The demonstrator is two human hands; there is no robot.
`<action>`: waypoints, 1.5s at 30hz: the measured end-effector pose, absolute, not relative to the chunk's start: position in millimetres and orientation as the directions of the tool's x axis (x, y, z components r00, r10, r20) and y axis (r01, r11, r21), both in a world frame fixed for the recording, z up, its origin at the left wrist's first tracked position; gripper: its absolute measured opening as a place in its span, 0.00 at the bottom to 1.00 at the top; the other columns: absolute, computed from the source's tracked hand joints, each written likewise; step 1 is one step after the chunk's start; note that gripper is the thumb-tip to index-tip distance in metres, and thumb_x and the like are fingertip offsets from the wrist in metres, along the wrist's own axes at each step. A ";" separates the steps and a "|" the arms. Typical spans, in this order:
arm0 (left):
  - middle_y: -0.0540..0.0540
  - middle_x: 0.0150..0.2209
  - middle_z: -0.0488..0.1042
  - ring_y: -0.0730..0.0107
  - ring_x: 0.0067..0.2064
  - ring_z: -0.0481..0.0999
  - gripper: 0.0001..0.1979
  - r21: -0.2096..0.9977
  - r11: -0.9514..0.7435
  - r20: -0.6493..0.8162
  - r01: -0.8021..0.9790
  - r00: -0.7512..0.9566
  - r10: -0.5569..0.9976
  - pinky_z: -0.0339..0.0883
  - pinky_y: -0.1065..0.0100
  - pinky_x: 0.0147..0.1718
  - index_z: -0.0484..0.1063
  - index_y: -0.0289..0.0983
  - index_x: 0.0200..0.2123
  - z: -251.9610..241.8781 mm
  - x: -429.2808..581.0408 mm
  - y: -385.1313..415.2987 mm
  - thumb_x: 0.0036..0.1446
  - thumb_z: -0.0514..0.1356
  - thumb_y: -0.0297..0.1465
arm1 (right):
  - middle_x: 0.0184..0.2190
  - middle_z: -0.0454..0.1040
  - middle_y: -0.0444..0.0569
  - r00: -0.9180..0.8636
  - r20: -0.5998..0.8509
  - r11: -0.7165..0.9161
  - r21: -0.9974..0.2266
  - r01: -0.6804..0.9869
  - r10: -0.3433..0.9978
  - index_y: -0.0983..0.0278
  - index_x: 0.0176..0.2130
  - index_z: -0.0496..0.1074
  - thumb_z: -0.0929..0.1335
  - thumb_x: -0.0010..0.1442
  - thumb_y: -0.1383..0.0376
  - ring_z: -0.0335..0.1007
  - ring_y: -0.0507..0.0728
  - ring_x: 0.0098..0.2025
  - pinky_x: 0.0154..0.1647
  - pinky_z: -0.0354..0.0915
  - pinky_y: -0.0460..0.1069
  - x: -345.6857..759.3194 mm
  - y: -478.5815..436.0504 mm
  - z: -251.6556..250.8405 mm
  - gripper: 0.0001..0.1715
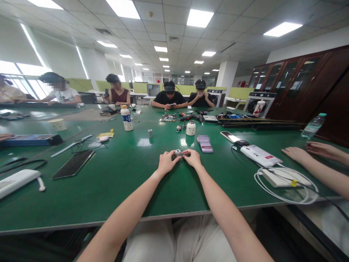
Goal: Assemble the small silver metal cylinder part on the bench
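Note:
My left hand point(166, 162) pinches a small silvery metal cylinder point(177, 152) against the green table point(174, 185). Its round top faces up and shows dark details too small to make out. Close on the cylinder's right side is my right hand point(192, 158), thumb and forefinger pressed together; whatever lies between those fingertips is too small to name. Beyond the hands, a similar grey metal cylinder point(150, 133) stands upright by itself. A phone with a lit screen point(205, 143) lies just past my right hand, and a white rounded jar point(191, 128) is behind it.
On the left lie a dark tablet point(73, 164) and a white power strip point(19, 183). A bottle point(127, 118) stands farther back. To the right are a white box point(260, 155) and coiled white cable point(311, 196), near a neighbour's hands point(297, 154). Several people sit around the table.

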State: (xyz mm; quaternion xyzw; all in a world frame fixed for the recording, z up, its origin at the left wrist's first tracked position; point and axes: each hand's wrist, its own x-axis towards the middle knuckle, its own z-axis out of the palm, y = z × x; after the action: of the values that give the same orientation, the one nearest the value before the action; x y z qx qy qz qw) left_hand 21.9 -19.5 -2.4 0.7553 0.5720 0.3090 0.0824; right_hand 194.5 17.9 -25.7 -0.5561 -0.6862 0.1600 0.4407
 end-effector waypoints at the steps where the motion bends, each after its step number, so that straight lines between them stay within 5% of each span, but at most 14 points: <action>1: 0.45 0.45 0.81 0.55 0.50 0.74 0.20 0.482 -0.330 0.371 0.812 0.153 0.916 0.62 0.55 0.52 0.72 0.42 0.53 -2.3 21.8 -19.6 0.61 0.59 0.44 | 0.29 0.81 0.40 0.012 0.433 0.335 -0.715 0.614 0.902 0.54 0.31 0.79 0.73 0.49 0.71 0.79 0.58 0.38 0.46 0.72 0.55 195.0 18.1 -26.0 0.11; 8: 0.46 0.45 0.81 0.57 0.50 0.75 0.20 0.541 -0.351 0.365 0.764 0.163 0.917 0.66 0.58 0.50 0.73 0.43 0.53 -3.2 19.0 -17.4 0.60 0.61 0.44 | 0.31 0.81 0.45 0.146 0.521 0.396 -0.776 0.491 0.841 0.59 0.32 0.77 0.69 0.54 0.68 0.79 0.58 0.37 0.45 0.73 0.54 193.4 14.0 -9.9 0.05; 13: 0.47 0.44 0.82 0.58 0.48 0.76 0.20 0.558 -0.383 0.373 0.737 0.190 0.908 0.67 0.59 0.50 0.74 0.44 0.53 -4.9 16.4 -15.4 0.59 0.61 0.43 | 0.34 0.81 0.47 0.037 0.614 0.569 -0.750 0.337 0.788 0.60 0.33 0.76 0.69 0.56 0.64 0.79 0.58 0.39 0.48 0.72 0.54 179.8 5.8 8.3 0.04; 18: 0.48 0.43 0.82 0.58 0.47 0.76 0.20 0.549 -0.429 0.397 0.717 0.227 0.889 0.68 0.60 0.49 0.74 0.43 0.53 -8.8 15.0 -12.2 0.59 0.61 0.41 | 0.34 0.81 0.44 -0.101 0.604 0.595 -0.720 0.358 0.791 0.59 0.34 0.77 0.69 0.56 0.67 0.78 0.56 0.39 0.48 0.71 0.53 170.9 -0.3 9.4 0.06; 33: 0.48 0.44 0.82 0.58 0.47 0.76 0.19 0.544 -0.432 0.386 0.719 0.243 0.890 0.68 0.60 0.49 0.75 0.44 0.52 -7.8 14.8 -11.7 0.59 0.61 0.42 | 0.32 0.81 0.44 -0.069 0.603 0.580 -0.721 0.379 0.795 0.58 0.33 0.76 0.71 0.55 0.64 0.78 0.57 0.38 0.48 0.70 0.54 172.8 0.2 7.7 0.02; 40: 0.48 0.42 0.82 0.58 0.45 0.76 0.19 0.527 -0.448 0.403 0.723 0.251 0.880 0.68 0.60 0.48 0.76 0.43 0.50 -8.5 15.3 -11.5 0.59 0.61 0.44 | 0.30 0.80 0.44 0.041 0.578 0.511 -0.750 0.419 0.815 0.59 0.38 0.76 0.74 0.53 0.56 0.77 0.58 0.37 0.48 0.70 0.55 174.4 -1.5 8.4 0.13; 45: 0.46 0.42 0.82 0.57 0.45 0.76 0.20 0.519 -0.435 0.393 0.736 0.246 0.886 0.68 0.59 0.48 0.74 0.42 0.53 -8.8 14.6 -10.7 0.59 0.61 0.42 | 0.36 0.81 0.45 -0.039 0.612 0.578 -0.722 0.380 0.790 0.58 0.39 0.76 0.71 0.54 0.63 0.78 0.57 0.40 0.50 0.70 0.55 172.5 -0.5 6.4 0.10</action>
State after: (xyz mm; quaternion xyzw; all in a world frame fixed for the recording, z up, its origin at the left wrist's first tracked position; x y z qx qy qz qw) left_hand 14.6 -10.7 -8.8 0.7810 0.5192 0.3277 0.1144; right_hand 172.5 -0.5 6.4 -0.4203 -0.6963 0.1859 0.5514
